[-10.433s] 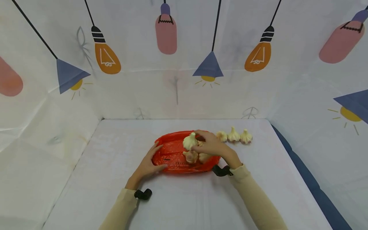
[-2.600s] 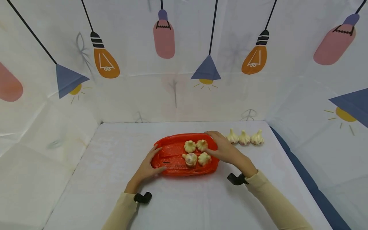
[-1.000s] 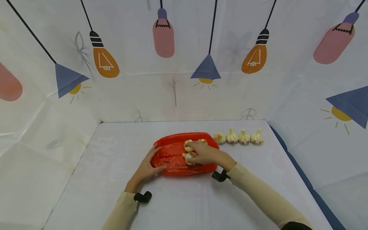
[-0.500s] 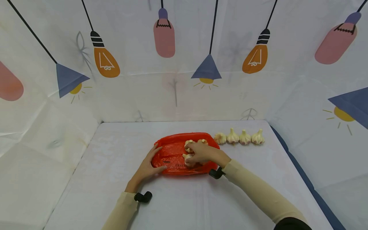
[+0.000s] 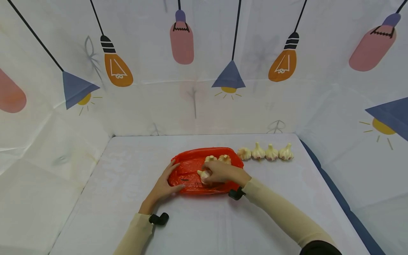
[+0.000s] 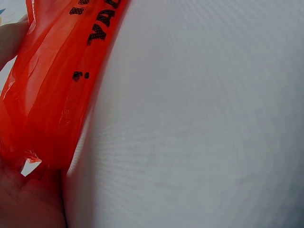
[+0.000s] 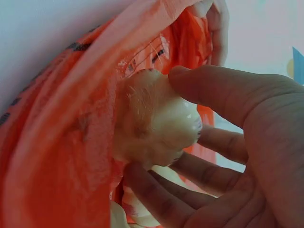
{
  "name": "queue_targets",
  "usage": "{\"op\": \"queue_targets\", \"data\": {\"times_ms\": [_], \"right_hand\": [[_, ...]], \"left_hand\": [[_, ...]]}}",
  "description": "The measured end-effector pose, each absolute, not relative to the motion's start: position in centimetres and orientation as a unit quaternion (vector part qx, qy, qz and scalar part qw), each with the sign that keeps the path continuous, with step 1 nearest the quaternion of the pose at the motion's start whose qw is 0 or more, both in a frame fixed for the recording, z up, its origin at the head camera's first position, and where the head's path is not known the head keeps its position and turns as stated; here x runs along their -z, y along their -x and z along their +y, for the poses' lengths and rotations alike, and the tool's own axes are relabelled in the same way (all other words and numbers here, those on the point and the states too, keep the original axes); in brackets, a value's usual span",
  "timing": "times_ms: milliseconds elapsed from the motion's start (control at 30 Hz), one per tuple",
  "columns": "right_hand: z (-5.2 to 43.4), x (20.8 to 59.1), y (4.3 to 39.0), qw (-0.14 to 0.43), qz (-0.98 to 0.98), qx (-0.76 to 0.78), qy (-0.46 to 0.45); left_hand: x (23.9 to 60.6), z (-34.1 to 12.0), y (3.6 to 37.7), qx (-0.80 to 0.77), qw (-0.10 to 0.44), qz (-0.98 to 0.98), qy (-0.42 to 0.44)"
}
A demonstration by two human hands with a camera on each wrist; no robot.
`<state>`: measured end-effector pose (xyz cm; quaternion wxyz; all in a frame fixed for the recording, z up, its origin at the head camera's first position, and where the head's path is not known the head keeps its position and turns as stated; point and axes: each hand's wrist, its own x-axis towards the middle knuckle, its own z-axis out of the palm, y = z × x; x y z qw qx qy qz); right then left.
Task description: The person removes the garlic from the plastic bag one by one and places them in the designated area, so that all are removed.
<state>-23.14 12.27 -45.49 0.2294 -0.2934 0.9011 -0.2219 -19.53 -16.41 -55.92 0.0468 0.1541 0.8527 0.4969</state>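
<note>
The right hand (image 5: 223, 173) had its thumb and fingers curled around a garlic bulb (image 7: 159, 118) inside the red plastic bag (image 5: 188, 170) on the white table (image 5: 204, 219). The left hand (image 5: 164, 186) lay with relaxed fingers pressed on the bag's left edge. Four more garlic bulbs (image 5: 265, 153) stood in a row just right of the bag.

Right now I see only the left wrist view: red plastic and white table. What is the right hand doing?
Observer: The right hand holds one garlic bulb in the red bag, between thumb and fingers.
Operator: Are there other bulbs in the bag?
Observer: Yes, two more bulbs lie at its far side.
Operator: And outside it?
Observer: Four bulbs stand in a row on the table, right of the bag.
</note>
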Motion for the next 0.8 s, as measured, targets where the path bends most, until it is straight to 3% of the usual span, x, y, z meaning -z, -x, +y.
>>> {"op": "queue_targets", "data": {"times_ms": [367,800], "right_hand": [[10.9,46.0,24.0,0.184,0.892,0.198,0.363],[10.7,46.1,23.8,0.195,0.894,0.201,0.348]], "left_hand": [[56.0,-16.5,19.5,-0.500,0.046,0.850,-0.161],[55.7,-16.5,19.4,-0.500,0.048,0.850,-0.160]]}}
